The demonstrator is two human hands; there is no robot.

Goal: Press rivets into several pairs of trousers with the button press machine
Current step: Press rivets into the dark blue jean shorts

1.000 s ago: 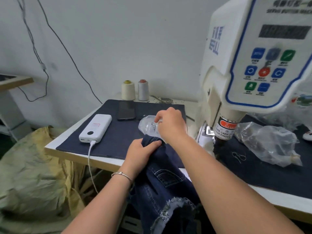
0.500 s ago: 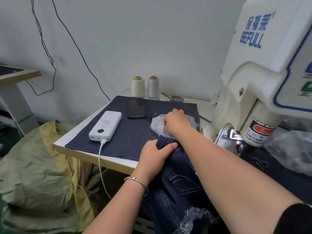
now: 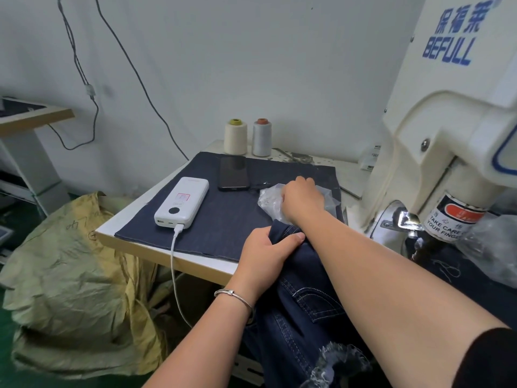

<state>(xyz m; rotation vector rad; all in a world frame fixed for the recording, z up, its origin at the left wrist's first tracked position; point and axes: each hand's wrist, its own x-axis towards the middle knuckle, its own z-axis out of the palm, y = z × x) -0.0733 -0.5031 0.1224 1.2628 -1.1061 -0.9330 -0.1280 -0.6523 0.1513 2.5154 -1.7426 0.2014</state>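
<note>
Right hand (image 3: pixel 303 198) has reached deeper into the plastic bag (image 3: pixel 270 201), fingers hidden, presumably for rivets; left hand (image 3: pixel 265 254) grips the trousers (image 3: pixel 302 303) at the bench (image 3: pixel 167 254) edge, just behind it.

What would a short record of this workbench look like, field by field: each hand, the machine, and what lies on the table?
left hand: grips the waist edge of the dark jeans at the table's front edge
right hand: reaches into a clear plastic bag; its fingertips are hidden
machine: white button press, to the right, nothing under its head yet
table cover: dark cloth mat
on the mat: white power bank with a cable plugged in, black phone
at the back: two thread cones
</note>
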